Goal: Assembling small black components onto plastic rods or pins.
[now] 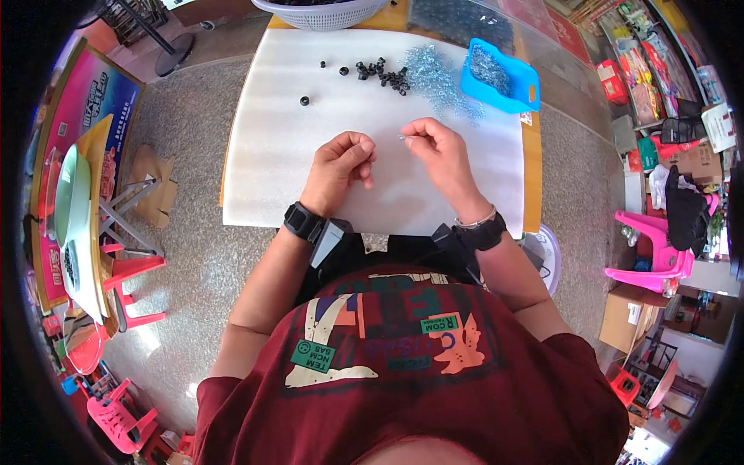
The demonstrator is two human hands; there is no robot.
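Observation:
Over the white-covered table (271, 170) my left hand (337, 167) is curled, thumb against the forefinger. Whatever it may hold is hidden by the fingers. A short way to its right, my right hand (442, 155) pinches a small clear piece (402, 137) between thumb and forefinger. The two hands are apart. Beyond them lies a cluster of small black ring-like parts (380, 72), with a few loose ones to its left, such as a single black part (304, 101). Beside the cluster spreads a pile of small clear bluish pieces (434, 74).
A blue plastic basket (523, 94) holding more clear pieces stands at the table's far right. At the far edge sits a grey-lilac colander (329, 17) with black parts, near a clear bag (465, 31) of dark pieces. Pink stools (655, 248) stand off to the right.

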